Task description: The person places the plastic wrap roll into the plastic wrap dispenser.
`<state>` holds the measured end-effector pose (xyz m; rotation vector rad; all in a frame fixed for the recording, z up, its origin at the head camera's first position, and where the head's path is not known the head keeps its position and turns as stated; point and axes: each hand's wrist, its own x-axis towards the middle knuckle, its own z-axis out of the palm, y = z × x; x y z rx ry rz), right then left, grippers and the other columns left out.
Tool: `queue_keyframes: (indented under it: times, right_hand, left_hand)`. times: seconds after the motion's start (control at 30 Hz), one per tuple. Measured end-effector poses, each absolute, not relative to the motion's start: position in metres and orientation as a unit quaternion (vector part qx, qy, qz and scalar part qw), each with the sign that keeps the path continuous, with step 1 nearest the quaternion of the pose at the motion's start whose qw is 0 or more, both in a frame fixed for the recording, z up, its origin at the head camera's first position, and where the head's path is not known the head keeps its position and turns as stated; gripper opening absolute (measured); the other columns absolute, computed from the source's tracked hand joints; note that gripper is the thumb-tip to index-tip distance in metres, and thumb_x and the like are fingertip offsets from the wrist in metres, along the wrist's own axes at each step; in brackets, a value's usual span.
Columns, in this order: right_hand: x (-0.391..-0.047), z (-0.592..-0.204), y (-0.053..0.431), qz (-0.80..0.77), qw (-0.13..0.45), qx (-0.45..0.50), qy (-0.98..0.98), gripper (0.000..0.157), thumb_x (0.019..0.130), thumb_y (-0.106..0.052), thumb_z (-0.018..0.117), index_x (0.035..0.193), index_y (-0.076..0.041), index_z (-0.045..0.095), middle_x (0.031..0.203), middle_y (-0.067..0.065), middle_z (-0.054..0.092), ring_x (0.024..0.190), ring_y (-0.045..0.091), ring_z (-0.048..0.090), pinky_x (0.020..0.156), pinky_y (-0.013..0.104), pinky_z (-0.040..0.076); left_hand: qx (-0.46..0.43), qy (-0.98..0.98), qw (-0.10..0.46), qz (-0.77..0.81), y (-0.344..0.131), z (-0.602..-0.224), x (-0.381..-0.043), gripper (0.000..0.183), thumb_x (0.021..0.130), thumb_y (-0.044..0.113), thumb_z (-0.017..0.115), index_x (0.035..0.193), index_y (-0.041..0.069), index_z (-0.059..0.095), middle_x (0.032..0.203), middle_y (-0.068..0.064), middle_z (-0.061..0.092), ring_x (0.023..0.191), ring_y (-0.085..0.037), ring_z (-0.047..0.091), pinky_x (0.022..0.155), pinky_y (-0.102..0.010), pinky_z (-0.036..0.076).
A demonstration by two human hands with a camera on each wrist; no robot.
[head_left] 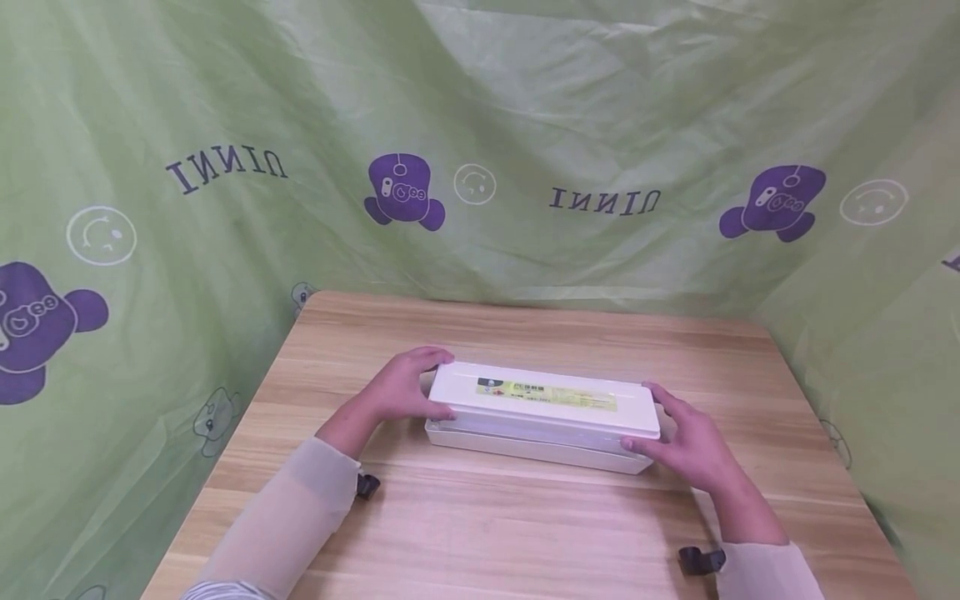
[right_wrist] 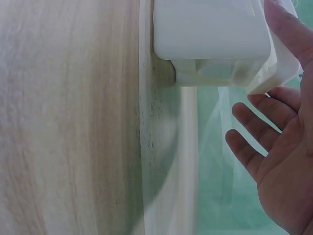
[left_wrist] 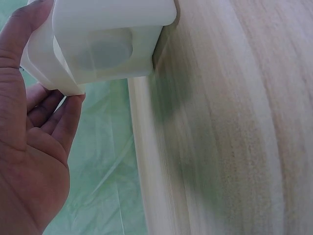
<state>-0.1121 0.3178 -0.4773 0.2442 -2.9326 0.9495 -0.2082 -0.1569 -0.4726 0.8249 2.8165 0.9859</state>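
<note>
A long white plastic box (head_left: 525,448) stands on the wooden table, with its white lid (head_left: 637,408) at the top. A yellow-green label (head_left: 547,396) runs along the lid. My left hand (head_left: 401,387) grips the lid's left end, thumb on the near edge and fingers on the far edge. At the other end my right hand (head_left: 693,442) holds the lid likewise. The left wrist view shows the lid (left_wrist: 41,58) angled against the box (left_wrist: 112,14), with a gap between. A round shape (left_wrist: 105,49) shows dimly through the box's end wall. Some right fingers (right_wrist: 257,127) extend free of the lid.
Wood-grain table (head_left: 480,533) lies around the box. Green printed cloth (head_left: 525,267) hangs behind the table and along both sides. Dark wrist-camera mounts (head_left: 701,561) sit at the cuffs of both light sleeves.
</note>
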Motion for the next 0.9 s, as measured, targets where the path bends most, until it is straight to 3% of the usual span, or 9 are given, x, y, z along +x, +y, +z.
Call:
queue_keyframes:
  times: [0.9]
  right_hand:
    - [-0.1079, -0.4788, 0.3182, 0.306, 0.003, 0.079, -0.949, 0.110, 0.076, -0.062, 0.085, 0.159, -0.007, 0.039, 0.147, 0.035, 0.049, 0.129, 0.059, 0.050, 0.102, 0.075, 0.041]
  left_hand:
    - [0.260, 0.909, 0.037, 0.324, -0.1624, -0.4797, -0.1997, 0.099, 0.061, 0.062, 0.094, 0.142, 0.014, 0.064, 0.150, -0.007, 0.056, 0.140, -0.031, 0.050, 0.117, -0.054, 0.041]
